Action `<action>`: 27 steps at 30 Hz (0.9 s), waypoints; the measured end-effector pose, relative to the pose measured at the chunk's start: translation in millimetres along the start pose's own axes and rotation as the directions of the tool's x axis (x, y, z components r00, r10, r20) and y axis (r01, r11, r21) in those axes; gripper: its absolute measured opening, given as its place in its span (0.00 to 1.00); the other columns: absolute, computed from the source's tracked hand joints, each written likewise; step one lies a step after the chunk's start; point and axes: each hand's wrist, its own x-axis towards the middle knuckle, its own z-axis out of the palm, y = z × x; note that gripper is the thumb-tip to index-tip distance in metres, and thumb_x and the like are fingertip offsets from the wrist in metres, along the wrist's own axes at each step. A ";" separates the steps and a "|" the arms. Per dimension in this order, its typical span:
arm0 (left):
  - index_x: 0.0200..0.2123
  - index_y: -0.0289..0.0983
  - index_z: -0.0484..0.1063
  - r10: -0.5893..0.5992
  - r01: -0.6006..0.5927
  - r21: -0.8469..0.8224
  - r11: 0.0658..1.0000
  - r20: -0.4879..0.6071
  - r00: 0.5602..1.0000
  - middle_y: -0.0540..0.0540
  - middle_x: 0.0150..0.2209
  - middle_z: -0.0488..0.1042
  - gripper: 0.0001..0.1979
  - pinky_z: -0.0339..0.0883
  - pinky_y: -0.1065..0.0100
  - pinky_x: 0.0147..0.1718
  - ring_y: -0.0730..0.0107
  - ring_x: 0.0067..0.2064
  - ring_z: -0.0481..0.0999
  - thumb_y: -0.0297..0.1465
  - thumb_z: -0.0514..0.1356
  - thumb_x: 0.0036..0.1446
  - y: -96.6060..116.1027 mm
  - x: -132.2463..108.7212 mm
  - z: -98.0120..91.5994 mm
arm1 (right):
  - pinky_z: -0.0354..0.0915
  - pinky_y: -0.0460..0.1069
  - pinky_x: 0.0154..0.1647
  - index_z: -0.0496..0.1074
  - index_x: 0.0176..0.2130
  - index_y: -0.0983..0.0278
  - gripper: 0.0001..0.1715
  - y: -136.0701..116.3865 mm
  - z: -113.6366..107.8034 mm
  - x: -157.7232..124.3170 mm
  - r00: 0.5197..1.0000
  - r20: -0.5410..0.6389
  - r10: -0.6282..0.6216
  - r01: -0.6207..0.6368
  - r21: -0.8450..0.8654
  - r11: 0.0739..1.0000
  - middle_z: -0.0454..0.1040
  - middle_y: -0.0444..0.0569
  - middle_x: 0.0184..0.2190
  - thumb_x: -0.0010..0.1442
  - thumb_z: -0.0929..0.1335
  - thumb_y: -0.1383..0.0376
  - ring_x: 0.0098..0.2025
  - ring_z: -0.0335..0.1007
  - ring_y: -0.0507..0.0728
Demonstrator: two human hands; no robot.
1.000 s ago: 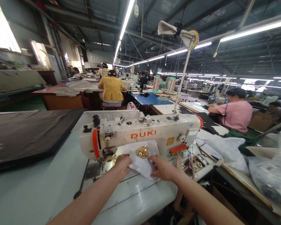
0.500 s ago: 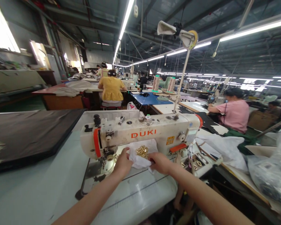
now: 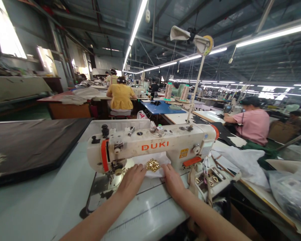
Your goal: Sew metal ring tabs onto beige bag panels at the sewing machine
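Observation:
A pile of small gold metal pieces (image 3: 153, 165) lies on a white sheet of thin wrapping (image 3: 163, 158), in front of the arm of a white DUKI sewing machine (image 3: 130, 142). On the sheet's left side, my left hand (image 3: 133, 177) has its fingers closed at the edge, beside the gold pieces. My right hand (image 3: 172, 179) is closed on the sheet's right edge. The sheet spreads between both hands; fingertips are partly hidden by the hands' backs.
Right of the machine is a tray (image 3: 222, 185) with gold rings. Dark fabric (image 3: 35, 144) covers the left side. White plastic bags (image 3: 245, 164) lie at the right. A thread stand (image 3: 197, 87) rises behind. People in yellow (image 3: 121, 97) and pink (image 3: 253, 122) sit beyond.
My hands have shifted their hold along the sheet, with their backs now turned more upward. The gold pieces are gathered in a rounder pile. The view has moved slightly.

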 end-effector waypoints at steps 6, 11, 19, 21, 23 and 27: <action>0.42 0.37 0.71 0.033 -0.033 0.020 0.999 0.007 0.999 0.41 0.42 0.72 0.18 0.66 0.59 0.44 0.57 0.45 0.71 0.16 0.47 0.56 -5.6 -0.1 9.3 | 0.62 0.46 0.42 0.68 0.45 0.61 0.22 8.5 -13.4 1.4 0.993 0.085 -0.078 0.079 -0.005 0.997 0.68 0.49 0.42 0.52 0.62 0.77 0.44 0.68 0.56; 0.41 0.37 0.70 0.029 -0.027 -0.041 0.999 0.032 0.999 0.41 0.44 0.71 0.16 0.64 0.60 0.47 0.58 0.47 0.70 0.18 0.49 0.56 -2.8 -6.6 4.1 | 0.63 0.48 0.39 0.71 0.39 0.63 0.14 12.5 -19.8 12.0 0.985 0.154 -0.079 0.088 -0.050 0.995 0.69 0.52 0.41 0.58 0.60 0.74 0.40 0.70 0.58; 0.37 0.37 0.72 -0.014 0.014 -0.231 0.973 0.003 1.000 0.44 0.42 0.72 0.16 0.63 0.69 0.48 0.66 0.47 0.72 0.16 0.50 0.52 -6.8 -14.4 5.8 | 0.63 0.49 0.35 0.68 0.43 0.65 0.16 4.2 -9.8 12.3 0.992 0.124 -0.032 0.050 -0.142 0.989 0.71 0.55 0.44 0.56 0.62 0.76 0.41 0.71 0.60; 0.38 0.36 0.73 -0.084 0.079 -0.272 0.959 -0.004 0.996 0.44 0.41 0.74 0.16 0.64 0.71 0.48 0.68 0.46 0.73 0.17 0.51 0.52 -9.7 -12.1 9.3 | 0.62 0.49 0.36 0.68 0.41 0.65 0.13 3.7 -10.2 9.6 0.994 0.112 -0.021 0.037 -0.146 0.989 0.72 0.54 0.42 0.55 0.63 0.75 0.41 0.71 0.60; 0.40 0.34 0.72 -0.184 0.172 -0.296 0.939 -0.013 0.983 0.43 0.41 0.75 0.14 0.66 0.70 0.45 0.67 0.44 0.75 0.19 0.50 0.56 -11.9 -8.9 12.4 | 0.61 0.48 0.36 0.68 0.40 0.65 0.10 3.6 -12.6 5.2 0.995 0.102 -0.021 0.036 -0.141 0.989 0.73 0.53 0.40 0.55 0.64 0.72 0.41 0.70 0.59; 0.48 0.32 0.68 -0.294 0.262 -0.304 0.916 -0.063 0.954 0.40 0.41 0.76 0.15 0.66 0.65 0.44 0.63 0.43 0.75 0.23 0.49 0.59 -11.0 -3.1 12.6 | 0.60 0.48 0.36 0.69 0.36 0.64 0.07 4.1 -18.2 -2.6 0.994 0.104 -0.034 0.048 -0.131 0.990 0.74 0.51 0.36 0.59 0.62 0.68 0.39 0.70 0.58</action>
